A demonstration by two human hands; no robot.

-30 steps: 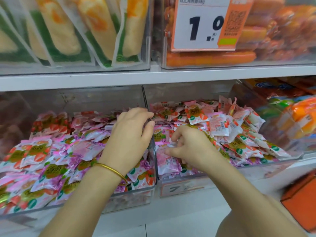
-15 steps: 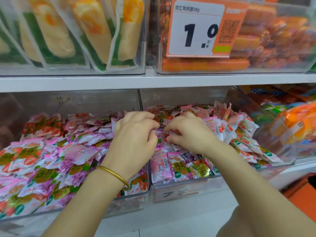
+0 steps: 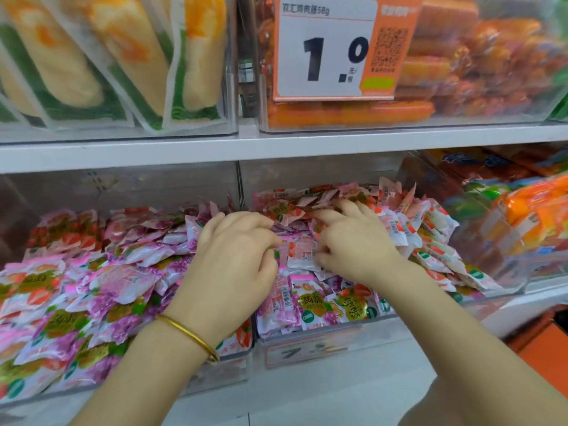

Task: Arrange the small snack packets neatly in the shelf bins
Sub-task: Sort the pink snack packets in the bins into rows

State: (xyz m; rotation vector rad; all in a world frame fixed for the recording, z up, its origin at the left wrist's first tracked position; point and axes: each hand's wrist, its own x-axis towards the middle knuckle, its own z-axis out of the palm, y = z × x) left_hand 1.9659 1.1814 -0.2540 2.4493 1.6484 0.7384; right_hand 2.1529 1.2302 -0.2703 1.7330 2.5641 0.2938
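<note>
Two clear shelf bins hold heaps of small pink, purple and white snack packets. My left hand (image 3: 236,256), with a gold bangle on its wrist, lies over the divider between the left bin (image 3: 221,372) and the right bin (image 3: 341,344), its fingers curled. My right hand (image 3: 353,244) is over the middle of the right bin's heap. A white and pink packet (image 3: 302,256) sits between the two hands; the fingertips of both pinch its ends. The right index finger stretches across packets farther back. More packets (image 3: 316,309) lie flat at the bin's front.
The white shelf board (image 3: 276,146) runs close above the bins. Above it stand a bin of yellow and green bags (image 3: 123,56) and a bin of orange sausages (image 3: 461,72) with a 1.0 price tag (image 3: 332,53). Orange packs (image 3: 522,216) fill the bin on the right.
Both hands have moved from the front of the right bin toward its middle and come closer together. Packets at the front now lie uncovered.
</note>
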